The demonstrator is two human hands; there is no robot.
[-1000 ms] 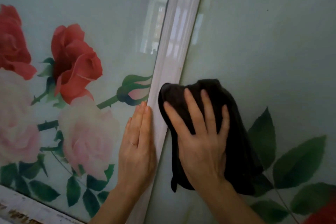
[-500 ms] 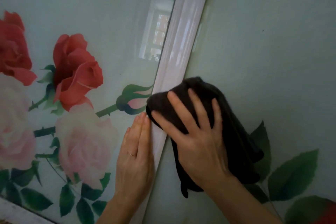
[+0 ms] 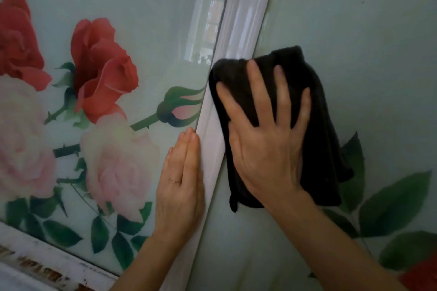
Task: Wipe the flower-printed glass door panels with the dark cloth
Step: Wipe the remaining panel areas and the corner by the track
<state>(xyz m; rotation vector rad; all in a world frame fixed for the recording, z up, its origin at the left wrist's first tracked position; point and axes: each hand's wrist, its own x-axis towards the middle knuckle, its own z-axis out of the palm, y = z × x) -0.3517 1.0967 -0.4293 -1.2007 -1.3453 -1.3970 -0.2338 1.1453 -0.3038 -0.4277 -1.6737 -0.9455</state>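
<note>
Dark cloth point(image 3: 319, 130) under splayed right hand point(image 3: 264, 149), white frame strip point(image 3: 246, 19) beside, left hand point(image 3: 181, 186) flat, fingers straight.

the right hand point(image 3: 264, 139) covers the middle of the cloth point(image 3: 319, 125), whose fingertips are blurred, the cloth hides part of a printed leaf point(image 3: 354, 149) and the frame strip point(image 3: 246, 7), and both forearms and the left roses point(image 3: 14, 42) run off the edges.
</note>
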